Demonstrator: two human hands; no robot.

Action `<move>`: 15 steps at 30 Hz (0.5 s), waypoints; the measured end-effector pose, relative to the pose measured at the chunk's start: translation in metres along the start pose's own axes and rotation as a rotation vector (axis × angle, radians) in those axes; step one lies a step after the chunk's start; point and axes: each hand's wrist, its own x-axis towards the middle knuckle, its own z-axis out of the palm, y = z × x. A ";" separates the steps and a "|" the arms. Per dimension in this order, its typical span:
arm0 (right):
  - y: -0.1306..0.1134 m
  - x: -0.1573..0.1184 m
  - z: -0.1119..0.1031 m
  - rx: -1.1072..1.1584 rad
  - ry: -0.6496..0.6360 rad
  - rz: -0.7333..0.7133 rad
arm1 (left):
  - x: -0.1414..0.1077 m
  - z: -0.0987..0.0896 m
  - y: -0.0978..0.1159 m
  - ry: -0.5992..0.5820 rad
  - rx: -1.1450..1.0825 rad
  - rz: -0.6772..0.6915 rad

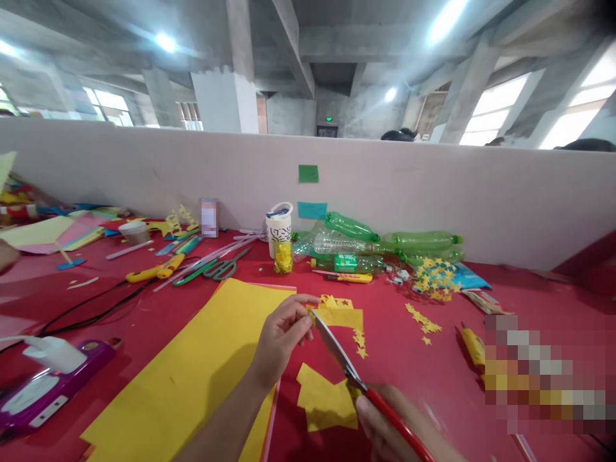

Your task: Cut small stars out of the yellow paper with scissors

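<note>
My left hand [282, 333] is closed, thumb and fingers pinching a small piece of yellow paper [312, 317] whose shape I cannot make out. In my right hand [385, 417] is a pair of scissors [339, 353] with red handles. The blade tips reach the paper at my left fingertips. Just beyond lie a yellow strip [344, 317] and a scrap with star-shaped holes [342, 302]. Small yellow stars [360, 343] trail down beside the strip. A cut yellow piece [327, 398] rests under the scissors, and large yellow sheets [192, 372] are stacked beneath my left forearm.
Green plastic bottles [351, 226], a white cup [273, 231] and a utility knife [355, 278] stand or lie along the partition [144, 167]. More stars [436, 279] are heaped at right. Grey scissors [226, 264], a yellow glue gun [156, 273] and a purple power strip [72, 372] are at left.
</note>
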 end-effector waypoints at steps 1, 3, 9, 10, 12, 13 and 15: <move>0.000 -0.001 0.001 0.012 0.004 0.003 | 0.000 0.000 -0.001 0.003 -0.018 0.001; 0.002 -0.002 0.001 0.031 0.027 0.013 | -0.001 0.001 -0.003 0.012 -0.054 0.009; 0.013 0.001 -0.004 0.005 0.023 -0.012 | -0.001 0.002 -0.002 0.000 -0.061 0.023; 0.015 0.002 -0.005 -0.005 0.027 -0.002 | -0.001 0.002 -0.002 -0.004 -0.060 0.020; 0.018 0.004 -0.006 -0.018 0.031 0.026 | 0.000 0.001 -0.002 -0.008 -0.057 0.012; 0.019 0.005 -0.007 -0.015 0.024 0.038 | 0.000 0.001 -0.002 -0.010 -0.057 0.009; 0.021 0.005 -0.007 0.004 0.001 0.040 | -0.001 0.000 -0.003 -0.011 -0.058 0.004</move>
